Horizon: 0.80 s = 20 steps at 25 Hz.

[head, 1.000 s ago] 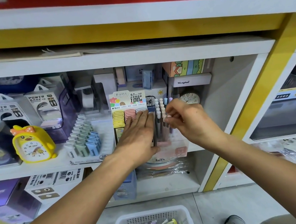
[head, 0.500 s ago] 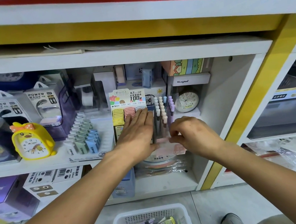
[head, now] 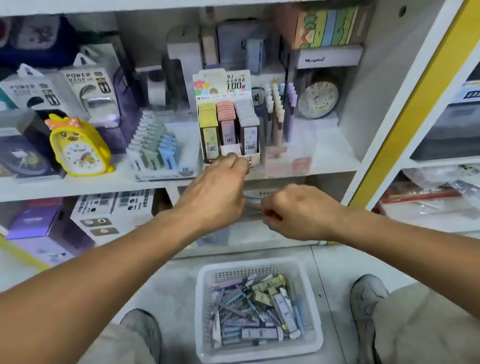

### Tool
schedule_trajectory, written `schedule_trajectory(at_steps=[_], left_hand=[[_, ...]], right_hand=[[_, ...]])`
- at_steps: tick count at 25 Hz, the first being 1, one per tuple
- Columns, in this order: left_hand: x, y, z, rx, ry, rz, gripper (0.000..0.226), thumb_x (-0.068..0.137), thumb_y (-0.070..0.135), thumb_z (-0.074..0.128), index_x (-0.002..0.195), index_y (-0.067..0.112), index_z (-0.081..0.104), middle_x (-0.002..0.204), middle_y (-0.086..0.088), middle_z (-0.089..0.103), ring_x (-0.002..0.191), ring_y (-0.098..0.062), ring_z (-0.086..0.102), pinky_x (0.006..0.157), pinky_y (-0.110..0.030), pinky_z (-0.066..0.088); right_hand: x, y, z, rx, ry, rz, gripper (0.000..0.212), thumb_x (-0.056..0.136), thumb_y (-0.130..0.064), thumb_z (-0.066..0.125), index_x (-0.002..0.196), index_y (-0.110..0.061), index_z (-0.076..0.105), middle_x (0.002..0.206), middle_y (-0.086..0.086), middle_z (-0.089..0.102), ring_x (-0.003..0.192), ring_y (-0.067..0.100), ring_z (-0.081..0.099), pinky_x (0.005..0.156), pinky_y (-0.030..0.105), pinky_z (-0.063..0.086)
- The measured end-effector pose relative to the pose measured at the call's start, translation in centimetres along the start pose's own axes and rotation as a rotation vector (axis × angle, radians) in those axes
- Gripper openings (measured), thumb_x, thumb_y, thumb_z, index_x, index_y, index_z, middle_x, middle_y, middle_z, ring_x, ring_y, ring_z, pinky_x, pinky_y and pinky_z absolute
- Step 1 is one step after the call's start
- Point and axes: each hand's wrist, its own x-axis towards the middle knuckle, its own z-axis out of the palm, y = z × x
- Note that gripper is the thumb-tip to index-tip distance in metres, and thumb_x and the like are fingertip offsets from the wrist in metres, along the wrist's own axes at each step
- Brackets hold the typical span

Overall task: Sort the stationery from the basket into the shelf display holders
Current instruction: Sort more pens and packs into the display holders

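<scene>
Basket (head: 261, 351) sits below both outstretched hands; left hand (head: 214, 196) fingers curled at the holder's (head: 227, 128) front; right hand (head: 296, 212) fisted, empty.

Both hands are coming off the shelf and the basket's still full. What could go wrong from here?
1. The left hand is close to the front of the lead display box; a knock could tip it or push it back.
2. The pen holder stands right beside that box, so reaching in again may topple its upright pens.
3. The basket sits on the floor between the feet; a step could kick it and spill the mixed items.
</scene>
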Motion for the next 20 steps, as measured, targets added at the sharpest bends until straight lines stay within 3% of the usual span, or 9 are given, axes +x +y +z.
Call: schedule_trajectory(at_steps=[3,5,9,12,14,17,20], left_hand=[[-3.5,-0.2,5.2,-0.007,-0.693,-0.092,0.026,0.085,0.017,0.062,0.107,0.009,0.053,0.111,-0.014,0.060,0.095,-0.028,0.056,0.072,-0.036,0.045],[-5.7,-0.4,9.4,0.013,-0.906,-0.111,0.034,0.085,0.021,0.066,0.112,0.002,0.057,0.110,-0.018,0.063,0.096,-0.032,0.061,0.073,-0.036,0.048],[-10.7,-0.9,17.7,-0.041,-0.941,-0.264,0.035,0.086,0.022,0.068,0.115,0.006,0.057,0.116,-0.015,0.062,0.101,-0.028,0.060,0.079,-0.032,0.050],[-13.5,-1.5,22.5,-0.058,-0.896,-0.325,0.053,0.083,0.006,0.062,0.132,-0.001,0.044,0.129,-0.020,0.052,0.116,-0.032,0.053,0.094,-0.040,0.050],[-13.9,-1.7,25.0,-0.035,-0.856,-0.332,0.067,0.080,0.004,0.064,0.139,-0.003,0.034,0.137,-0.022,0.043,0.126,-0.034,0.045,0.100,-0.044,0.047],[-13.5,-2.0,27.9,-0.011,-0.814,-0.349,0.082,0.077,0.009,0.072,0.144,-0.002,0.025,0.144,-0.020,0.034,0.137,-0.034,0.032,0.113,-0.043,0.034],[-12.8,-2.6,29.7,-0.009,-0.807,-0.362,0.095,0.077,0.018,0.076,0.148,-0.003,0.017,0.151,-0.021,0.026,0.143,-0.035,0.023,0.118,-0.043,0.024]], right_hand=[[-0.2,-1.6,7.8,0.032,-0.451,0.047,0.023,0.092,-0.028,0.058,0.109,-0.017,0.069,0.114,0.010,0.068,0.106,0.029,0.061,0.083,0.034,0.051],[-0.7,-1.7,13.0,0.077,-0.573,0.105,0.029,0.091,-0.022,0.060,0.118,-0.011,0.066,0.121,0.013,0.066,0.112,0.030,0.059,0.093,0.037,0.051],[-2.8,-0.8,21.0,0.197,-0.602,0.265,0.043,0.092,-0.015,0.060,0.134,-0.008,0.054,0.132,0.017,0.059,0.122,0.033,0.056,0.093,0.033,0.047],[-3.5,0.5,24.5,0.285,-0.502,0.451,0.042,0.091,-0.010,0.059,0.132,-0.004,0.049,0.132,0.017,0.057,0.122,0.031,0.054,0.092,0.031,0.044],[-3.4,1.0,26.4,0.321,-0.450,0.530,0.054,0.092,-0.014,0.063,0.139,0.000,0.040,0.137,0.019,0.052,0.127,0.032,0.050,0.101,0.034,0.043],[-3.1,1.2,28.9,0.324,-0.463,0.517,0.083,0.093,-0.029,0.067,0.152,0.005,0.019,0.153,0.023,0.032,0.141,0.035,0.036,0.118,0.039,0.032],[-2.3,1.8,30.9,0.231,-0.445,0.432,0.092,0.092,-0.041,0.066,0.155,0.001,0.013,0.160,0.020,0.023,0.147,0.034,0.026,0.121,0.043,0.028]])
